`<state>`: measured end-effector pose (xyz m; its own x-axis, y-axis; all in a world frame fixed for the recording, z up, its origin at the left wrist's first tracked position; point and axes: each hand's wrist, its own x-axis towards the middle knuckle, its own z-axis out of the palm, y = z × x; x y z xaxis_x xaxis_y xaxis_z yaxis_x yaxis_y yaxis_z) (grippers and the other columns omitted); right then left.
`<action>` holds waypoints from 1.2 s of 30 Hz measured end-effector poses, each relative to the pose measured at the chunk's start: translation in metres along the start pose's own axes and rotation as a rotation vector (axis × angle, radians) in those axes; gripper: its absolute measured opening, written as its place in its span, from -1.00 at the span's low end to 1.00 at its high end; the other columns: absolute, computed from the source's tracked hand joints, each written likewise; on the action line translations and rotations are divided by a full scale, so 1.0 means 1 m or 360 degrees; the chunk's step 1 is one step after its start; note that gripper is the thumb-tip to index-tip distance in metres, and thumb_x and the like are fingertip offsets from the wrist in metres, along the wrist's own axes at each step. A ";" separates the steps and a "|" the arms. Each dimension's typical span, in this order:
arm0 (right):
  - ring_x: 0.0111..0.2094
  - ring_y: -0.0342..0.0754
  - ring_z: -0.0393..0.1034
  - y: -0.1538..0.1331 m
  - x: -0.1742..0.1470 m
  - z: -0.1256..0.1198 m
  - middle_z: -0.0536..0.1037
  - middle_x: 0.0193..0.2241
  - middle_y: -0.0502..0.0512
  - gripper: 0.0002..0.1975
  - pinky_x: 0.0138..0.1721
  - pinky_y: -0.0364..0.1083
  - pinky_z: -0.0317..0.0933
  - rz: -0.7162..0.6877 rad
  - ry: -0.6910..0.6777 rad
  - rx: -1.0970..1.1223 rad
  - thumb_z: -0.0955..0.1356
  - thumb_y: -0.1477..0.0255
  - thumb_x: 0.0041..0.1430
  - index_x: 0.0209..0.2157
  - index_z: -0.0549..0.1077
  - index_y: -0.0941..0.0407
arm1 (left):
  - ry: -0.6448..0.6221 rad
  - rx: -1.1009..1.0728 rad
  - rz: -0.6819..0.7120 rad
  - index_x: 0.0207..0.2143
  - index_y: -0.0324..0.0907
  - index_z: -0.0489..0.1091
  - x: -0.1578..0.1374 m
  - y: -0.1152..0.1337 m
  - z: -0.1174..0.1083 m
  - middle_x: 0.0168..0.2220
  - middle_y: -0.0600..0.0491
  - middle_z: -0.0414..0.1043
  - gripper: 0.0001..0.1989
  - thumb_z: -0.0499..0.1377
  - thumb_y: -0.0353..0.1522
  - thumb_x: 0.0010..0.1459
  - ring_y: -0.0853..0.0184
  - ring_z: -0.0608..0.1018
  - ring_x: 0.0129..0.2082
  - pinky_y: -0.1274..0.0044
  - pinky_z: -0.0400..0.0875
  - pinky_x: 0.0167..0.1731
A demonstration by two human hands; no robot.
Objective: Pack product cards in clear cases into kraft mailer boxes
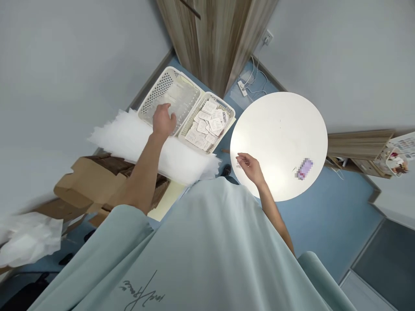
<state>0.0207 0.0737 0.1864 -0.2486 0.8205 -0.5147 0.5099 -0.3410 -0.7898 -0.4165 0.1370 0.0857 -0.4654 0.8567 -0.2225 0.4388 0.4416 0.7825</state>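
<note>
My left hand (pixel 164 122) is over the near side of a white perforated basket (pixel 155 88), its thumb and forefinger apart with nothing seen between them. Clear plastic packets (pixel 181 99) lie in that basket. A smaller basket (pixel 232 113) beside it holds a pile of small white printed cards or packets (pixel 204 125). Above the near left edge of a round white table (pixel 279 129) is my right hand (pixel 251 167), with loosely bent fingers and nothing visible in them. Small print on the tabletop is partly covered by this hand.
White foam-like sheets (pixel 181 166) are stacked before the baskets, near an open cardboard box (pixel 86 183). A blurred purple object (pixel 304 168) lies on the table. Behind stand a wooden cabinet (pixel 217 39) and a power strip (pixel 242 88) with loose cables on the floor.
</note>
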 end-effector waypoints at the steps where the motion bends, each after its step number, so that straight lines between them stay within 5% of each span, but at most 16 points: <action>1: 0.06 0.18 0.70 -0.005 -0.002 0.006 0.78 0.05 0.22 -0.43 0.21 0.22 0.57 0.0027 0.0012 0.0008 0.44 -0.13 0.37 0.13 0.64 0.01 | -0.0035 -0.0014 0.0021 0.22 -0.13 0.51 0.019 0.001 -0.001 0.32 -0.24 0.49 -0.39 0.44 -0.05 0.22 -0.14 0.37 0.50 0.05 0.07 0.63; 6: 0.14 0.20 0.69 -0.024 -0.016 0.035 0.78 0.08 0.23 -0.44 0.26 0.22 0.55 0.0130 0.0107 0.0017 0.42 -0.13 0.41 0.14 0.63 0.00 | -0.0364 0.0170 0.0069 0.28 -0.34 0.44 0.098 0.007 0.001 0.50 -0.14 0.36 -0.46 0.39 -0.28 0.37 0.18 0.33 0.45 0.24 -0.07 0.65; 12: 0.18 0.23 0.68 -0.035 -0.028 0.057 0.77 0.10 0.25 -0.41 0.26 0.24 0.56 0.0249 0.0159 0.0030 0.44 -0.17 0.38 0.14 0.65 -0.01 | -0.0621 0.0238 0.0017 -0.15 -0.23 0.49 0.139 0.006 0.012 0.22 -0.01 0.55 -0.81 0.44 -0.45 0.30 0.32 0.38 0.22 0.33 0.01 0.58; 23: 0.18 0.24 0.67 -0.041 -0.037 0.064 0.77 0.10 0.28 -0.40 0.29 0.27 0.55 0.0297 0.0292 0.0075 0.46 -0.16 0.36 0.13 0.64 0.02 | -0.0771 0.0353 0.0061 -0.15 -0.23 0.45 0.153 0.012 0.022 -0.11 0.10 0.46 -0.87 0.34 -0.42 0.51 0.37 0.33 0.13 0.32 -0.06 0.55; 30: 0.19 0.26 0.67 -0.034 -0.045 0.054 0.77 0.10 0.27 -0.39 0.30 0.29 0.54 0.0237 0.0291 0.0068 0.45 -0.18 0.36 0.15 0.64 0.00 | -0.0844 0.0585 0.0029 -0.10 -0.28 0.46 0.149 0.025 0.009 0.17 0.07 0.44 -0.58 0.62 -0.40 0.19 0.31 0.30 0.34 0.10 -0.24 0.64; 36: 0.20 0.24 0.67 -0.017 -0.050 0.039 0.77 0.10 0.24 -0.43 0.31 0.28 0.52 0.0172 0.0254 0.0117 0.46 -0.15 0.38 0.14 0.66 -0.02 | -0.0694 0.0592 0.0123 -0.05 -0.27 0.52 0.136 0.039 -0.014 0.13 0.08 0.49 -0.54 0.63 -0.52 0.09 0.26 0.35 0.40 0.10 -0.18 0.67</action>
<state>-0.0076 0.0210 0.2123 -0.0590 0.8376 -0.5431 0.4635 -0.4589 -0.7580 -0.4738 0.2673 0.0938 -0.0959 0.8861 -0.4535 0.7365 0.3697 0.5665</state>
